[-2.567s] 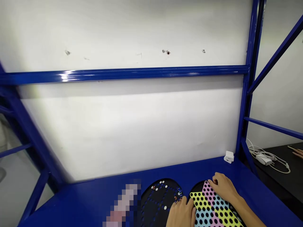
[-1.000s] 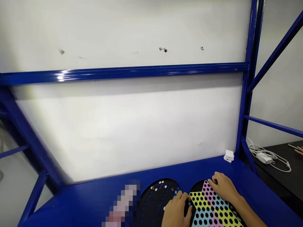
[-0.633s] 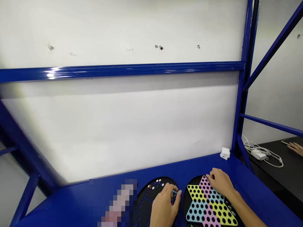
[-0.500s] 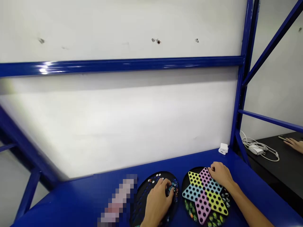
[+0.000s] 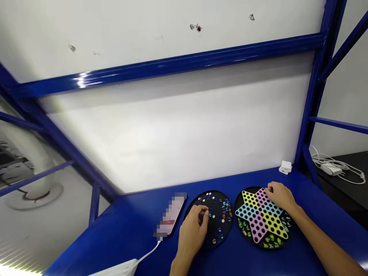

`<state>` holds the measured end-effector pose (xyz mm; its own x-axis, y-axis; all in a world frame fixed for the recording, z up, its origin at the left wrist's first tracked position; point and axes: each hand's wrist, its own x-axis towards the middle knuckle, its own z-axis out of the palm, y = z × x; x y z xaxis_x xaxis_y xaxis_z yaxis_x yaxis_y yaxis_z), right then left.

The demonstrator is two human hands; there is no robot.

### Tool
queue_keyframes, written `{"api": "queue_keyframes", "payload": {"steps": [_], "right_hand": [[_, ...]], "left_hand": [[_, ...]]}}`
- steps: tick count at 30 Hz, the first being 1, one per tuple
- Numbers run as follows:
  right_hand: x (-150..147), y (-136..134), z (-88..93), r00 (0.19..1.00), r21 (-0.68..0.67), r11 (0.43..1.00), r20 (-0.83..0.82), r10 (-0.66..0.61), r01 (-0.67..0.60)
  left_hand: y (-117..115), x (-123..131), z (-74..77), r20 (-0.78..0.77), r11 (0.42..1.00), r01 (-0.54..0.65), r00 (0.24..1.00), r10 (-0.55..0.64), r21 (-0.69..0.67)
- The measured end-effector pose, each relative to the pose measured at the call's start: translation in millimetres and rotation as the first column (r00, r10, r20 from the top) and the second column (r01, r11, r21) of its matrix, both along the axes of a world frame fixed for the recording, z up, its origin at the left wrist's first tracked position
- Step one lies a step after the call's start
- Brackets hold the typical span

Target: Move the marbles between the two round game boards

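Now you've got two round black trays side by side on the blue worktop (image 5: 129, 230), with bare surface behind them up to the wall. Your left hand (image 5: 191, 232) sits on the left tray (image 5: 227, 234) among loose marbles (image 5: 222, 212), fingers curled; whether it pinches one, I cannot tell. Your right hand (image 5: 280, 194) rests loosely, gripping nothing, on the far points of the six-pointed star board (image 5: 260, 216), which is pink, yellow and blue and dotted with holes.

2 round black trays lie flat, side by side and just apart, on the blue shelf (image 5: 253, 262). The left tray (image 5: 227, 234) holds loose marbles (image 5: 222, 212) of mixed colours. The right tray (image 5: 291, 230) carries a 6-pointed star board (image 5: 263, 219) with yellow, pink and blue holed sections.
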<state>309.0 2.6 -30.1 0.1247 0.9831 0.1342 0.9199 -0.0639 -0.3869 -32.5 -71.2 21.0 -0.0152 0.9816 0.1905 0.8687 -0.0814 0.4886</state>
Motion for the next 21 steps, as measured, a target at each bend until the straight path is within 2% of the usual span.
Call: {"api": "queue_keyframes", "payload": {"steps": [4, 6, 8, 11, 14, 18, 21], "right_hand": [[2.6, -0.6, 8.0, 1.000, -0.057, 0.998, -0.005, 0.005, -0.005], [3.8, -1.2, 11.5, 0.999, -0.065, 0.998, -0.034, -0.005, 0.003], [3.7, -1.8, 14.3, 0.998, -0.030, 0.999, -0.056, -0.035, 0.034], [0.2, -3.2, 16.2, 0.996, 0.034, 0.999, -0.086, -0.034, 0.037], [-6.3, -5.9, 15.5, 0.990, 0.078, 0.993, -0.102, 0.095, -0.087], [-14.4, -10.1, 14.7, 0.946, 0.076, 0.950, -0.098, 0.310, -0.304], [-15.6, -11.5, 16.8, 0.943, 0.027, 0.947, -0.089, 0.322, -0.321]], "left_hand": [[-17.4, 36.5, -2.7, 0.025, 0.968, 0.238, 0.971, -0.237, -0.082], [-19.2, 58.1, -5.3, -0.010, 0.943, 0.311, 0.949, -0.314, -0.118], [-16.7, 74.5, -8.1, -0.083, 0.944, 0.304, 0.945, -0.316, -0.128], [-10.7, 88.3, -11.2, -0.226, 0.972, 0.206, 0.947, -0.228, -0.114], [-9.1, 94.2, -12.2, -0.319, 0.984, 0.141, 0.933, -0.170, -0.110], [-11.9, 98.1, -13.4, -0.385, 0.983, 0.145, 0.906, -0.177, -0.112], [-10.7, 101.2, -15.4, -0.460, 0.981, 0.166, 0.866, -0.195, -0.103]]}}
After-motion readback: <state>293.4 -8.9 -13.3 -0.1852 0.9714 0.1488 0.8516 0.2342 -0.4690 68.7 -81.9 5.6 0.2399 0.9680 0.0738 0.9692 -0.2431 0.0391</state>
